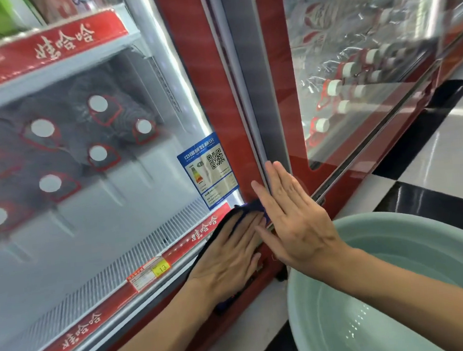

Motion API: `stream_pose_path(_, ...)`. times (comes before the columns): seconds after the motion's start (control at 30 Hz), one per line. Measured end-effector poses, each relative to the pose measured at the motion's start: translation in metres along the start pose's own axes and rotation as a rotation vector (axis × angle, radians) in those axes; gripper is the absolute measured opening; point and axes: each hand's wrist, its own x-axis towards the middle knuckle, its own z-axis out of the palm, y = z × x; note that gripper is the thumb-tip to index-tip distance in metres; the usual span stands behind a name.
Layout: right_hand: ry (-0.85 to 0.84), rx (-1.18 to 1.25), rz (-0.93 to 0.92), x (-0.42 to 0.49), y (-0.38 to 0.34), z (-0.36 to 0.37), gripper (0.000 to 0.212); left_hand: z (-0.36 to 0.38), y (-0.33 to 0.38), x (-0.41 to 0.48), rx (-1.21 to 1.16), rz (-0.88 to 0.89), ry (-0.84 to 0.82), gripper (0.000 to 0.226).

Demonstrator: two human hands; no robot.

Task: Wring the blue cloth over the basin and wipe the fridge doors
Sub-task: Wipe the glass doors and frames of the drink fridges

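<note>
Shop floor and stock around the blue energy label (208, 171)

White-capped bottles (98, 154) lie left of the label; a yellow price tag (161, 268) reading 13 sits below it; black-and-white checkered floor tiles (441, 142) spread far to its right.

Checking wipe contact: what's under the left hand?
The blue cloth, pressed flat against the red fridge door by the left hand. Most of the cloth is covered; only edges show.

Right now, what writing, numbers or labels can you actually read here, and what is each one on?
"13": yellow price tag on the lower shelf strip.
"娃哈哈", seen mirrored: red shelf strip at top, and again on the lower shelf strip.
"中国能效标识", mirrored: blue energy label on the fridge door; its small print and QR code are unreadable.
Bottle labels: too blurred.
</note>
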Motion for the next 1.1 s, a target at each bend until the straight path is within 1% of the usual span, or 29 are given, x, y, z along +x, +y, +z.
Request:
stream_pose_path(0.13, 0.004, 0.039, -0.062, 0.014, -0.001, -0.001, 0.055, -0.013, -0.007, 0.001, -0.049, 0.163, -0.102, 0.064)
stream_pose_path(0.27, 0.041, -0.008, -0.235, 0.019, 0.000, 0.007, 0.036, -0.014, -0.015, 0.001, -0.054, 0.374, -0.291, 0.063)
stream_pose_path(0.33, 0.054, -0.009, -0.315, 0.018, 0.001, 0.012, 0.031, -0.015, -0.017, 0.003, 0.041, 0.464, -0.357, 0.068)
stream_pose_path(0.4, 0.046, -0.022, -0.340, 0.015, 0.001, 0.016, 0.030, -0.019, -0.022, 0.003, 0.168, 0.536, -0.377, 0.071)
stream_pose_path(0.5, 0.035, -0.035, -0.300, 0.008, 0.001, 0.021, 0.029, -0.027, -0.031, 0.003, 0.242, 0.615, -0.377, 0.061)
stream_pose_path(0.57, 0.038, -0.042, -0.283, 0.006, -0.001, 0.022, 0.028, -0.033, -0.034, 0.003, 0.216, 0.612, -0.360, 0.049)
stream_pose_path(0.67, 0.040, -0.063, -0.271, 0.010, -0.006, 0.021, 0.020, -0.039, -0.037, 0.001, 0.217, 0.607, -0.401, 0.037)
stream_pose_path(0.73, 0.019, -0.080, -0.272, 0.013, -0.006, 0.019, 0.018, -0.041, -0.037, 0.002, 0.224, 0.607, -0.452, 0.039)
stream_pose_path(0.8, 0.006, -0.087, -0.288, 0.015, -0.005, 0.018, 0.017, -0.043, -0.038, 0.000, 0.177, 0.584, -0.511, 0.043)
stream_pose_path(0.9, 0.010, -0.080, -0.327, 0.012, -0.006, 0.016, 0.018, -0.044, -0.035, -0.011, 0.207, 0.591, -0.463, 0.044)
stream_pose_path(0.97, 0.024, -0.083, -0.350, 0.011, -0.010, 0.013, 0.021, -0.046, -0.033, -0.024, 0.211, 0.523, -0.434, 0.045)
stream_pose_path(1.03, 0.031, -0.086, -0.365, 0.010, -0.014, 0.006, 0.023, -0.047, -0.033, -0.041, 0.162, 0.446, -0.377, 0.045)
stream_pose_path(1.1, 0.036, -0.079, -0.391, 0.011, -0.019, -0.004, 0.019, -0.056, -0.037, -0.055, 0.167, 0.417, -0.379, 0.039)
